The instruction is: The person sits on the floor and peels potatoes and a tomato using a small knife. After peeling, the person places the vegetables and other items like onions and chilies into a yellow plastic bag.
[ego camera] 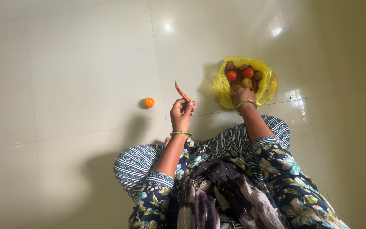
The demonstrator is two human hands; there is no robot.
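Observation:
I sit on a pale tiled floor. My left hand (181, 113) is raised in front of my knee and pinches a thin orange-red strip, perhaps a chilli or a carrot piece (182, 91). My right hand (243, 96) reaches into an open yellow plastic bag (222, 87) on the floor; its fingers are hidden among the produce, so what it grips cannot be told. The bag holds red tomatoes (232, 76) and brownish round vegetables (246, 83). Both wrists wear green bangles.
A small orange round fruit or tomato (149, 102) lies alone on the floor to the left of my left hand. My crossed legs in striped and floral cloth (217, 178) fill the bottom centre. Glossy tiles (73, 63) surround me.

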